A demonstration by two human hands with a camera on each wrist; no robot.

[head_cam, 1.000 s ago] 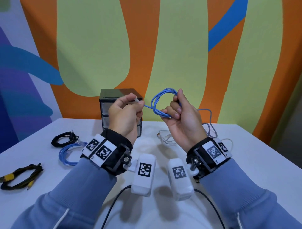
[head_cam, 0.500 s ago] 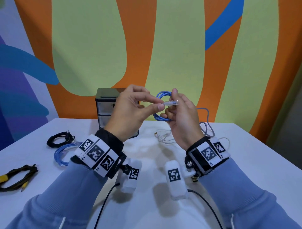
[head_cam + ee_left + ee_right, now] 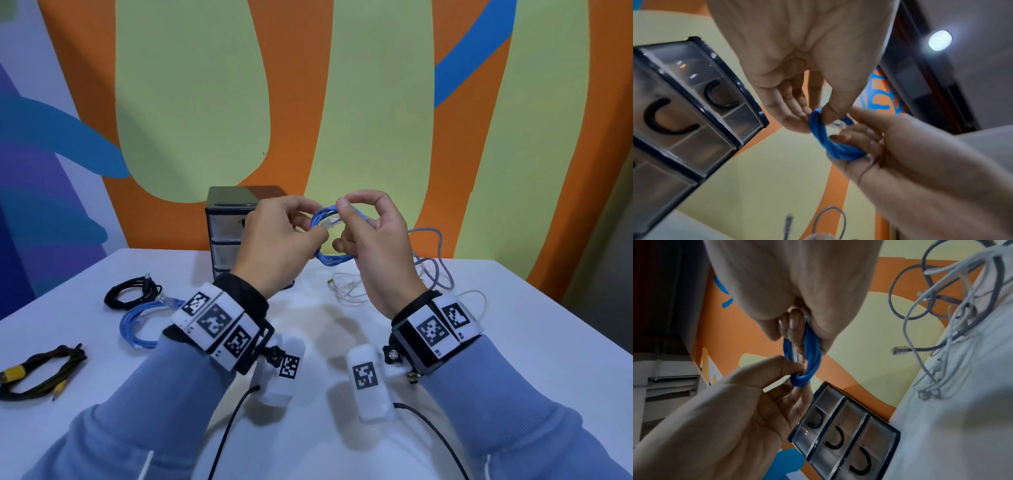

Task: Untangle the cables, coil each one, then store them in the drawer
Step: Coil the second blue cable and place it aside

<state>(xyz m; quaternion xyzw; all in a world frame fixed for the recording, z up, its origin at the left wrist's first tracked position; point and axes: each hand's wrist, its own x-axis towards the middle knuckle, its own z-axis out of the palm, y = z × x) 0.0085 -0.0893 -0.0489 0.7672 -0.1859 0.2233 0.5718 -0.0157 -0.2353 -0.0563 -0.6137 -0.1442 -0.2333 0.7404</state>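
Both hands hold a small blue cable coil (image 3: 328, 236) (image 3: 830, 142) (image 3: 807, 356) in the air above the table. My left hand (image 3: 291, 236) pinches the coil's left side (image 3: 816, 118). My right hand (image 3: 363, 229) grips the right side, and the clear plug (image 3: 332, 222) (image 3: 837, 124) shows between the loops. Behind the hands stands a small drawer unit (image 3: 226, 233) (image 3: 844, 433) with three closed clear drawers and black handles. A tangle of grey and white cables (image 3: 428, 270) (image 3: 953, 308) lies on the table to the right.
On the white table (image 3: 513, 342) at the left lie a black coiled cable (image 3: 130, 291), a blue coiled cable (image 3: 144, 322) and a black cable with yellow ends (image 3: 37, 370). A painted wall stands close behind the table.
The left hand has brought the clear plug end over to the coil and now pinches the coil itself. The loops are drawn into a tighter bundle between both hands.
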